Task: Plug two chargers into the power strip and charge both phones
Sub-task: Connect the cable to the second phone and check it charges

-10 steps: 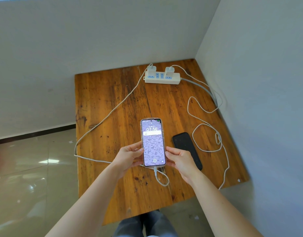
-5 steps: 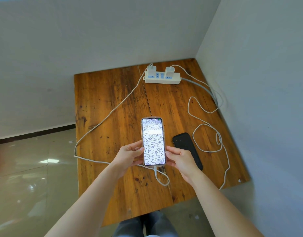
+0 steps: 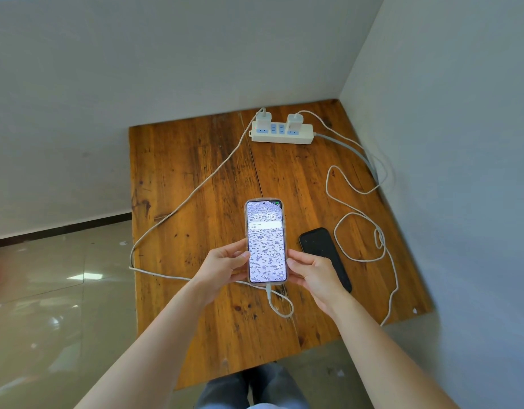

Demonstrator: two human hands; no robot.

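I hold a lit phone with a leaf-pattern lock screen above the wooden table. My left hand grips its left edge and my right hand its right edge. A white cable is plugged into its bottom end and runs left around to the left charger on the white power strip. A second charger sits in the strip too. Its cable coils on the right, the free end hanging off the table edge. A dark phone lies beside my right hand.
The table stands in a corner, with a white wall close on the right and another behind the strip. The strip's thick lead runs off the right edge. Tiled floor lies to the left. My legs show below the table's near edge.
The lit phone has stayed in both hands, almost still. Its screen flickered to plain wallpaper and now shows the clock and a notification again.
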